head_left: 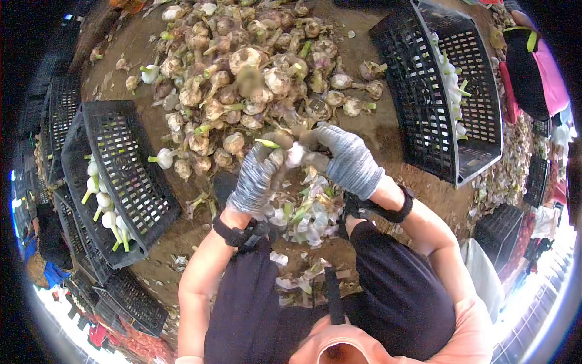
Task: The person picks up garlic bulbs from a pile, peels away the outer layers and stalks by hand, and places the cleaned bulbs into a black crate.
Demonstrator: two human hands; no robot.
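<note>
A pale, partly peeled garlic bulb [295,155] is between my two gloved hands, its green stem [267,143] showing above the left fingers. My left hand [257,176] is closed around the bulb from the left. From the right, my right hand [350,159] presses its bent fingers against the bulb and its outer skin; the fingertips are partly hidden. Both gloves are grey with darker, dirty fingers. Just beyond the hands lies a large heap of unpeeled garlic [242,79]. Loose peeled skins [312,212] are piled below, between my legs.
On the left, a tilted black crate [136,164] holds several clean white bulbs. Another black crate [433,91] with white bulbs stands at the right. A person in dark and pink clothing [548,79] is at the far right. More crates [130,300] stand at lower left.
</note>
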